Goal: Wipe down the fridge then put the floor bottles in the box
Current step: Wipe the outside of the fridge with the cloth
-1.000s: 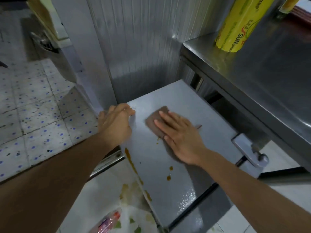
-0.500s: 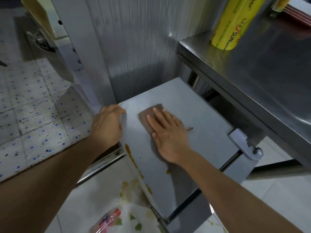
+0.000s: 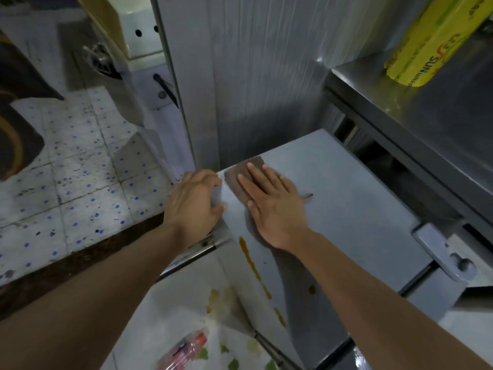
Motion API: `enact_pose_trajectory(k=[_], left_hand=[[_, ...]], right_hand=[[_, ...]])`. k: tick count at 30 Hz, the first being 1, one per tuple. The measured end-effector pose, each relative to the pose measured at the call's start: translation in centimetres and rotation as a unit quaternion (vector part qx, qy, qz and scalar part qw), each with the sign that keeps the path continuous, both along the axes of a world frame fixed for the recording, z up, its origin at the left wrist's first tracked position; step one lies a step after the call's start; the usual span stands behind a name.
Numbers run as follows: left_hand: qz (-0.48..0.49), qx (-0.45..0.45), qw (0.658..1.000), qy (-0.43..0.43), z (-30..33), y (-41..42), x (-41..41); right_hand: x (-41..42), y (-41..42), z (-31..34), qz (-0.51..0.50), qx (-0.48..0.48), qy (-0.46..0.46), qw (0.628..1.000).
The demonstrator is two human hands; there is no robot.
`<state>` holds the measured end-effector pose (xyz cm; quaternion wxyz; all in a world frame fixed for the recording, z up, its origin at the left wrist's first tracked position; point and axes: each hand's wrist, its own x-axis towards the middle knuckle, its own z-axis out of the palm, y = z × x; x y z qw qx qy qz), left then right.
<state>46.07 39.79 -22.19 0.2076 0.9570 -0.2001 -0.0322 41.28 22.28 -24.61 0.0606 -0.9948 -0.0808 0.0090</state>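
Cloth lies under flat right hand; left hand grips fridge door edge.

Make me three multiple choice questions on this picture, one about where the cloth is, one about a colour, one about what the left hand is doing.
1. Where is the cloth?
A. under the right hand on the fridge top
B. on the floor
C. on the steel counter

2. What colour is the roll on the counter?
A. red
B. yellow
C. blue

3. What is the left hand doing?
A. hanging free
B. holding a bottle
C. gripping the fridge top's edge

Answers: 1 A, flat fingers press it there. 2 B, its wrapper is yellow. 3 C, fingers curl over the edge.
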Motion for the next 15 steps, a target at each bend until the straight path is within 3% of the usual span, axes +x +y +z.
enact_pose_trajectory(k=[3, 7, 10, 15], left_hand=[[-0.012, -0.014, 1.0, 0.01, -0.1, 0.5, 0.4], [-0.007, -0.046, 0.999, 0.007, -0.6, 0.6, 0.4], [-0.009, -0.065, 0.998, 0.005, -0.9, 0.7, 0.2], [-0.014, -0.06, 0.998, 0.031, -0.7, 1.5, 0.4]], right_hand=[[1.2, -2.5, 0.2, -0.004, 0.015, -0.002, 1.0], [5.8, -8.0, -0.2, -0.165, -0.018, 0.002, 0.986], [8.3, -9.2, -0.2, -0.219, -0.009, 0.014, 0.976], [6.5, -4.7, 0.0, -0.147, -0.008, -0.004, 0.989]])
